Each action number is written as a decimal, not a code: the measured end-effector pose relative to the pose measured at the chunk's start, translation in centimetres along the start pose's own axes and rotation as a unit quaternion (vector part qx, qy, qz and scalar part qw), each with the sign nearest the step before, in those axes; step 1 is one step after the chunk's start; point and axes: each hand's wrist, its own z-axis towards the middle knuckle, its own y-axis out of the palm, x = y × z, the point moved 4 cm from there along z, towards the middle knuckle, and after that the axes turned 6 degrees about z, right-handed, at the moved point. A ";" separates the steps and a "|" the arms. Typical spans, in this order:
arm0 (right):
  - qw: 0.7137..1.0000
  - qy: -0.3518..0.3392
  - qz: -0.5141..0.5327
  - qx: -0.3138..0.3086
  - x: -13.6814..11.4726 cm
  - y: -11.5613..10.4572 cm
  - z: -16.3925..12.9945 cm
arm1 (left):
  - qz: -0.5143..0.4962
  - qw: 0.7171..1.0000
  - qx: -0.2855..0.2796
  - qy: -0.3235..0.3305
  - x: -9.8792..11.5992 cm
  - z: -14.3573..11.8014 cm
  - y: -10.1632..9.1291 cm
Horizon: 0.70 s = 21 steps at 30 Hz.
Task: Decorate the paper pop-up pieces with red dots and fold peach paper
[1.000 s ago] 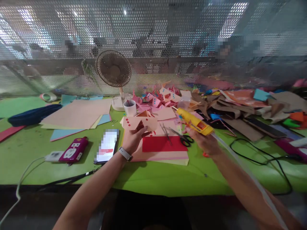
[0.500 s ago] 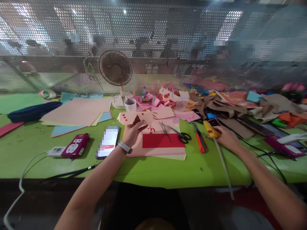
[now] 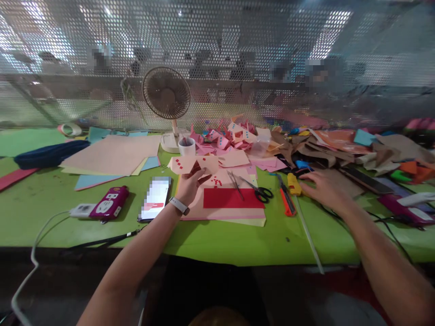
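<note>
Clearly the green surface (image 3: pixel 217 246) stretches beneath both hands, which are well apart. Peach sheets (image 3: pixel 195 203) lie under the left hand (image 3: pixel 188 185), whose thumb and fingers pinch a folded peach paper (image 3: pixel 186 163); a light grip should spare its creases. The right hand (image 3: pixel 316 185) looks loose, just beside the yellow glue gun (image 3: pixel 294 184), contact unclear. I'd turn its pale rod (image 3: pixel 308 237) inward, since it overhangs the near edge, avoiding the orange cutter (image 3: pixel 287 203).

The left arm (image 3: pixel 131 260) slants up from the bottom left, and the left hand (image 3: pixel 190 183) bends in a pinch near the middle. The right arm (image 3: pixel 377 246) slants up from the bottom right. The right hand (image 3: pixel 321 189) has loose fingers (image 3: pixel 311 177) pointing left.
</note>
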 end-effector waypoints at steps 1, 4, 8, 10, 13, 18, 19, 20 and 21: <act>1.000 0.005 0.022 -0.015 -2.2 0.7 0.2 | 0.002 1.000 0.000 0.000 0.0 0.0 0.1; 0.994 -0.030 0.054 -0.094 -9.2 4.1 1.0 | 0.002 1.000 0.005 -0.002 0.0 -0.2 0.1; 0.987 -0.044 -0.015 -0.154 -15.2 8.5 1.8 | 0.004 1.000 0.000 -0.006 0.1 -0.4 0.2; 0.986 -0.055 -0.041 -0.154 -16.3 9.8 2.0 | 0.002 1.000 -0.008 -0.007 0.1 -0.5 0.3; 0.982 -0.104 -0.002 -0.160 -16.7 10.8 2.2 | -0.006 1.000 -0.015 -0.011 0.1 -0.6 0.4; 0.967 -0.005 0.202 -0.155 -15.3 10.1 3.4 | -0.006 1.000 -0.019 -0.021 0.1 -0.7 0.4; 0.950 0.042 0.271 -0.149 -14.9 9.7 3.6 | -0.004 1.000 -0.021 -0.022 0.1 -0.7 0.4; 0.924 0.085 0.345 -0.141 -14.7 9.3 3.9 | -0.001 1.000 -0.022 -0.022 0.1 -0.7 0.4; 0.890 0.122 0.417 -0.134 -14.6 8.8 4.1 | 0.000 1.000 -0.022 -0.021 0.1 -0.7 0.4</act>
